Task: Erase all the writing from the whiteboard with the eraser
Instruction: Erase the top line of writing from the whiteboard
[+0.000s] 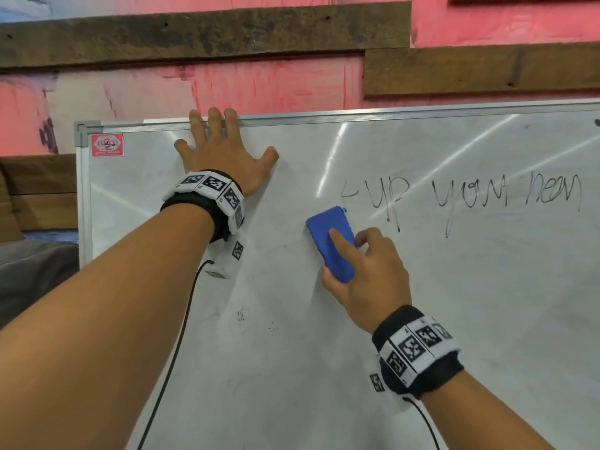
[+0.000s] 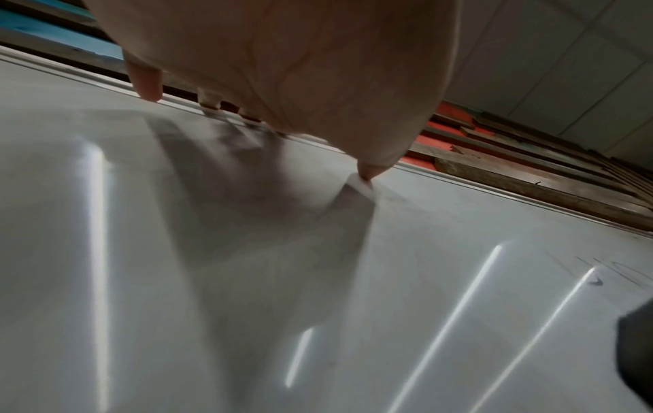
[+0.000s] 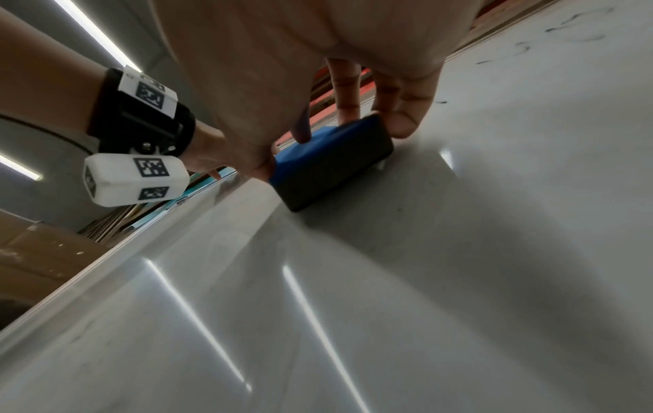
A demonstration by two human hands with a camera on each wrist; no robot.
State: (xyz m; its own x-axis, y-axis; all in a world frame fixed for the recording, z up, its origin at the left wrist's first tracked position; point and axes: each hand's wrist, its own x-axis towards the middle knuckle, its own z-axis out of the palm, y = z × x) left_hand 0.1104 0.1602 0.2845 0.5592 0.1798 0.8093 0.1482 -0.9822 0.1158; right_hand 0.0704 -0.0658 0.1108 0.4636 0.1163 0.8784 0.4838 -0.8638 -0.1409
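A whiteboard (image 1: pixel 292 352) with a metal frame leans against a pink wall. Black handwriting (image 1: pixel 470 198) runs across its upper right; the left part shows only faint smudges. My right hand (image 1: pixel 363 271) grips a blue eraser (image 1: pixel 328 235) with a black felt face (image 3: pixel 335 173), thumb and fingers on its sides and the index finger on its back. The eraser lies flat on the board, just left of the writing's first strokes. My left hand (image 1: pixel 220 151) lies flat and spread on the board's top left, its fingertips over the top frame (image 2: pixel 106 81).
A red sticker (image 1: pixel 107 145) sits in the board's top left corner. Rough wooden planks (image 1: pixel 201 34) cross the wall above. A cardboard box (image 3: pixel 38 257) and grey cloth (image 1: pixel 32 274) lie left of the board. Black cables hang from both wristbands.
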